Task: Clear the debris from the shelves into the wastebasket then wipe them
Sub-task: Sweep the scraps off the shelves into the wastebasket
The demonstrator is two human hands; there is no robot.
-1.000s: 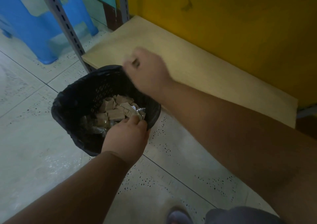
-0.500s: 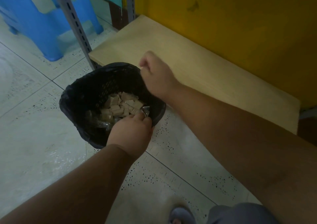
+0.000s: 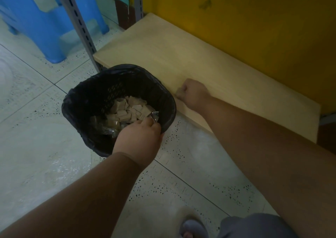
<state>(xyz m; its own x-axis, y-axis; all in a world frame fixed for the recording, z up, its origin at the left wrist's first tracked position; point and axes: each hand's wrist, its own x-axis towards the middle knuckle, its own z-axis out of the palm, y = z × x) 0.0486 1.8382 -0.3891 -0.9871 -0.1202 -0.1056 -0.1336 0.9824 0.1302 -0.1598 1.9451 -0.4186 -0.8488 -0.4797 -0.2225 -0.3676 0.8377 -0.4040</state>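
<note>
right hand [image 3: 195, 95]: off the black bag-lined wastebasket [image 3: 101, 84], now curled (contents unseen) on pale wooden shelf [image 3: 227, 84] | left hand [image 3: 140, 139]: grips rim | shelf looks cleared, wiping next

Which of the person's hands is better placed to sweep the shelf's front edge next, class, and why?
Probably the right hand: it is already over the wooden shelf, fingers curled, by the front edge. The left hand grips the wastebasket rim beside that edge.
</note>
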